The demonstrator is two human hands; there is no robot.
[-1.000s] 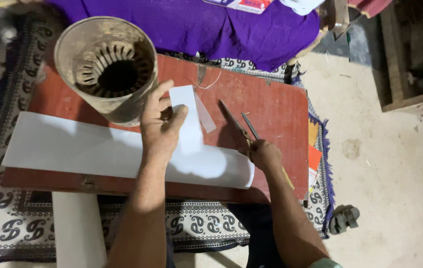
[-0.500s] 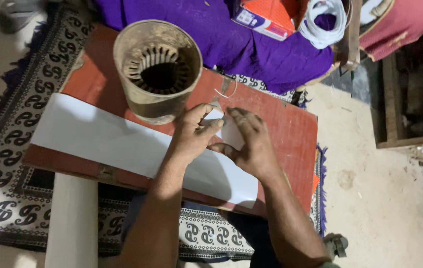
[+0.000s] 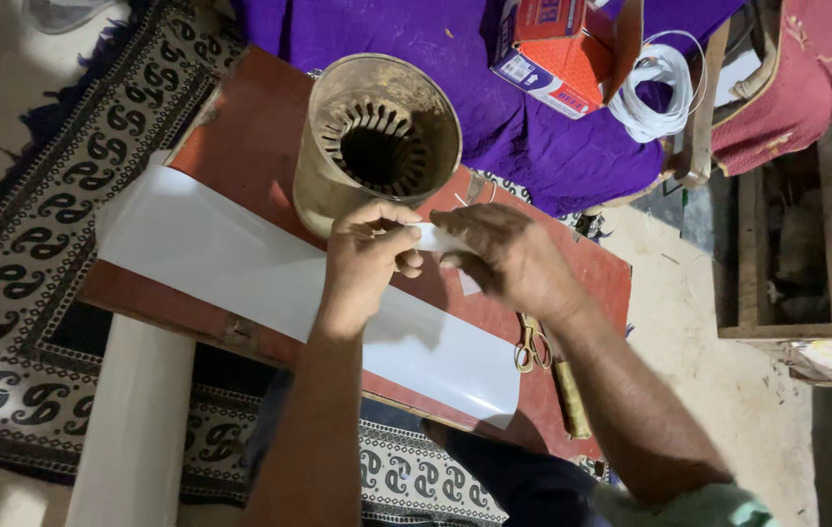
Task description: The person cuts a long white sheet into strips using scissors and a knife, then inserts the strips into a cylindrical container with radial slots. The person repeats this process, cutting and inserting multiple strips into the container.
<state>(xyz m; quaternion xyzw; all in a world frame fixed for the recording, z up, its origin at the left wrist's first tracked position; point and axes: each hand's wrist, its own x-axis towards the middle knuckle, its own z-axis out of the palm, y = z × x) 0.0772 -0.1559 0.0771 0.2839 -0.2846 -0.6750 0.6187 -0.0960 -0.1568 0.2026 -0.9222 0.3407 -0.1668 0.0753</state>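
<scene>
**Small white paper strip held between two hands above a red board**

Item: small white paper strip (image 3: pixel 435 237), narrow, held roughly level between both hands just in front of the metal cylinder, above the board and clear of its surface. A further pale bit of the same paper shows below the right hand's fingers.

Left hand (image 3: pixel 369 256): fingers curled and pinched on the near end of the strip, thumb on top; forearm runs up from the lower edge of the view.

Right hand (image 3: pixel 506 256): fingers closed on the far end of the strip, back of the hand turned up; forearm comes in from the lower right, with a pale green sleeve (image 3: pixel 699 507) at the elbow.

Metal cylinder (image 3: pixel 377 146): upright, open-topped, dull brass-grey, with a ring of slotted teeth inside; it stands on the board just beyond the hands.

Large white sheet (image 3: pixel 240 268): long, lies slantwise across the board beneath the hands, one end curled over near the lower right.

Red board (image 3: pixel 250 117): flat, rectangular, worn edges; bears the cylinder and sheet.

Scissors (image 3: pixel 531 344): lie on the board by the right wrist, handles toward the hands; a brass-coloured rod (image 3: pixel 572 395) lies just beside them.

Patterned mat (image 3: pixel 25 254): black-and-cream, under the board.

Purple cloth (image 3: pixel 494 107): behind the board, carrying a red and white carton (image 3: pixel 557 49) and a coil of white cord (image 3: pixel 655 88).
</scene>
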